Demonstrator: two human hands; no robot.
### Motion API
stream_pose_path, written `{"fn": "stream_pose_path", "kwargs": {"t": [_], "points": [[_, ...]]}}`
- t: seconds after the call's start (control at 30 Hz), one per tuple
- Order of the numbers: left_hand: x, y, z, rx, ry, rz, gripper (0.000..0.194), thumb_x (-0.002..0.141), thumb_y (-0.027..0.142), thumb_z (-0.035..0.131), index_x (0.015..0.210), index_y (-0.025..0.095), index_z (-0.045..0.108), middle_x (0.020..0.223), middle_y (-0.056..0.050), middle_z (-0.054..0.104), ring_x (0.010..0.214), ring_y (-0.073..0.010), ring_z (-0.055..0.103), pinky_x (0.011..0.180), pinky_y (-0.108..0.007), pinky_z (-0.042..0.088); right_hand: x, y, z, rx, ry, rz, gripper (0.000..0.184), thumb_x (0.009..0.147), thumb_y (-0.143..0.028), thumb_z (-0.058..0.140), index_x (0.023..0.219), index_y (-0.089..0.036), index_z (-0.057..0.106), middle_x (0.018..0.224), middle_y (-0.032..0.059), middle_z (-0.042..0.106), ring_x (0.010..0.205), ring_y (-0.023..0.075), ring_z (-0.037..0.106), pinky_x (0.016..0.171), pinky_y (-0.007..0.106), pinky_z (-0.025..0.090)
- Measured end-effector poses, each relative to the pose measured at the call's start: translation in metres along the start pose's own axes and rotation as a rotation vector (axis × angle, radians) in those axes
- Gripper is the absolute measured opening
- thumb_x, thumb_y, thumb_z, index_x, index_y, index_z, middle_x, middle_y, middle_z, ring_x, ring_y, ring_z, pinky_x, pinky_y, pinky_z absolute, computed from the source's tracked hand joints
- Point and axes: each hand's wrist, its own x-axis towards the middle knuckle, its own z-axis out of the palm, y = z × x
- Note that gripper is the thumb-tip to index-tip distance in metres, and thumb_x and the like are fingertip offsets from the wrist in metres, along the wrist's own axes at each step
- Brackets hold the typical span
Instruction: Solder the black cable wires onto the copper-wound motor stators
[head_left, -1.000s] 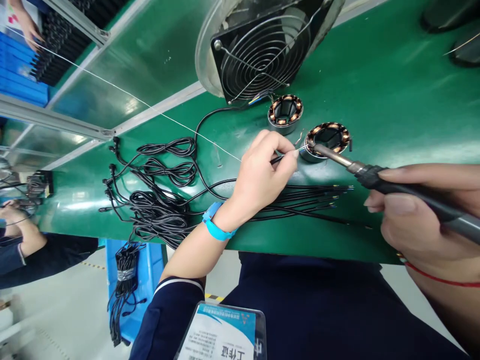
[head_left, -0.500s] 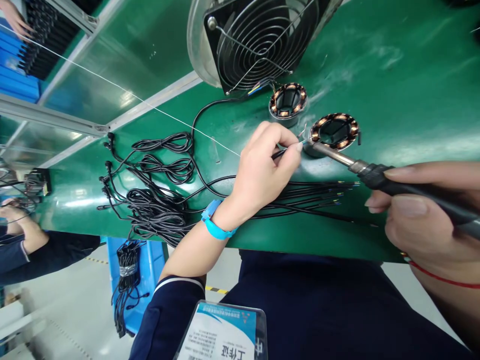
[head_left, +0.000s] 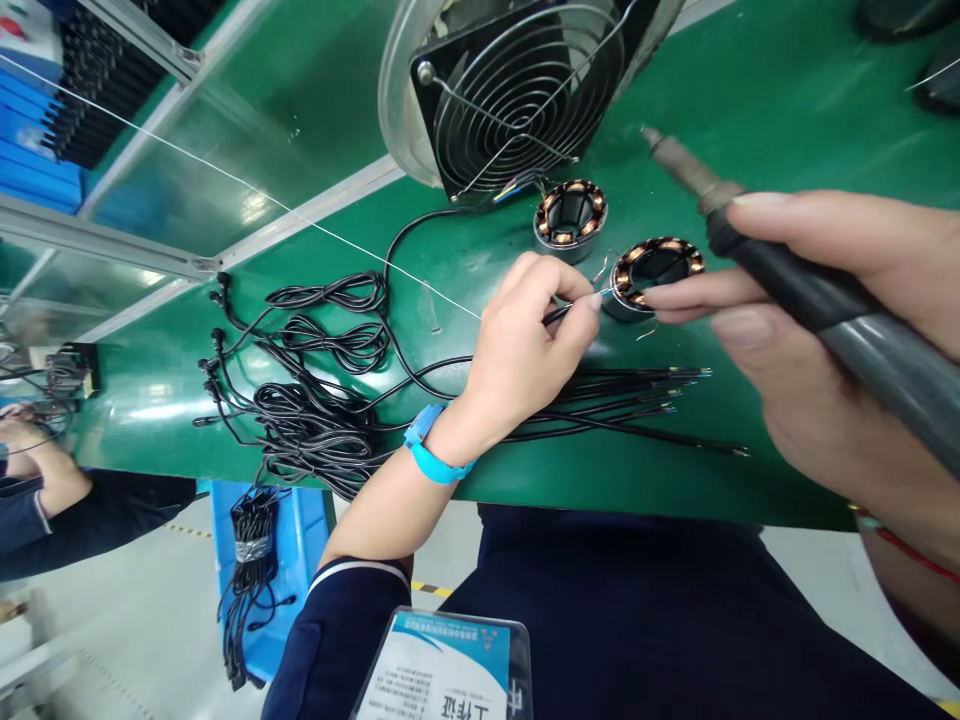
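Observation:
My left hand (head_left: 529,340) pinches a black cable (head_left: 556,314) and what looks like thin solder wire (head_left: 337,232) trailing off to the upper left. The pinched wire ends reach the side of a motor stator (head_left: 652,275) with copper windings. My right hand (head_left: 832,330) is closed around a soldering iron (head_left: 847,300), its tip pointing up and left, clear of the stator. Two fingers of that hand extend to the stator's near rim; whether they touch is hard to tell. A second stator (head_left: 570,215), joined to another black cable, stands just behind.
A fan with a wire guard (head_left: 521,120) stands at the back. Coiled black cables (head_left: 315,430) lie on the green table (head_left: 165,400) at left, stripped ends toward the right. A blue bin (head_left: 300,570) holds bundled cables below. Another person's arm (head_left: 52,470) is at far left.
My right hand has lifted the soldering iron's tip up and away from the wire joint, and its fingers have come close to the stator. My left hand keeps its pinch in nearly the same place.

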Motion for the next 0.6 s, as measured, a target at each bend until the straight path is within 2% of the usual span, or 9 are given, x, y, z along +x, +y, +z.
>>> {"fn": "stream_pose_path", "kwargs": {"t": [0.1,0.2,0.33,0.5,0.6], "points": [[0.0,0.001,-0.001,0.006,0.003,0.003,0.015,0.095,0.018,0.058,0.081,0.02,0.054,0.084,-0.002,0.059,0.083,-0.015,0.058,0.074,-0.029,0.046,0.005,0.001,0.007,-0.072,0.011,-0.121,0.043,0.103,-0.031,0.055,0.145,-0.033,0.052,0.128,0.0,0.068,0.124,0.0202,0.062,0.093,0.036,0.059],[0.001,0.003,-0.002,-0.001,0.004,0.015,0.015,0.095,0.017,0.058,0.08,0.02,0.053,0.084,-0.002,0.058,0.082,-0.0149,0.058,0.075,-0.03,0.046,0.005,0.01,0.016,-0.1,0.042,-0.225,0.051,0.1,-0.028,0.06,0.148,-0.031,0.047,0.123,0.0006,0.07,0.128,0.0237,0.06,0.103,0.045,0.054],[0.002,0.005,-0.003,-0.007,-0.001,-0.009,0.017,0.092,0.016,0.06,0.078,0.02,0.053,0.082,-0.001,0.058,0.081,-0.0147,0.057,0.074,-0.03,0.047,0.004,0.019,0.023,-0.056,0.03,-0.222,0.05,0.099,-0.027,0.059,0.148,-0.032,0.046,0.118,-0.0004,0.072,0.117,0.0229,0.065,0.104,0.047,0.051],[0.002,0.008,-0.003,-0.086,-0.017,-0.071,0.015,0.089,0.013,0.061,0.077,0.019,0.055,0.082,-0.001,0.06,0.074,-0.0119,0.056,0.066,-0.026,0.046,0.005,0.021,0.03,-0.086,0.134,-0.232,0.05,0.097,-0.026,0.063,0.144,-0.032,0.049,0.101,-0.0013,0.074,0.11,0.0221,0.065,0.099,0.043,0.051],[0.001,0.008,-0.003,-0.119,-0.04,-0.107,0.012,0.091,0.014,0.058,0.08,0.018,0.059,0.084,-0.001,0.061,0.07,-0.0099,0.054,0.062,-0.024,0.043,0.005,0.021,0.033,-0.157,0.081,-0.171,0.047,0.098,-0.032,0.061,0.143,-0.03,0.048,0.099,0.0002,0.073,0.109,0.0252,0.064,0.093,0.045,0.052]]}}
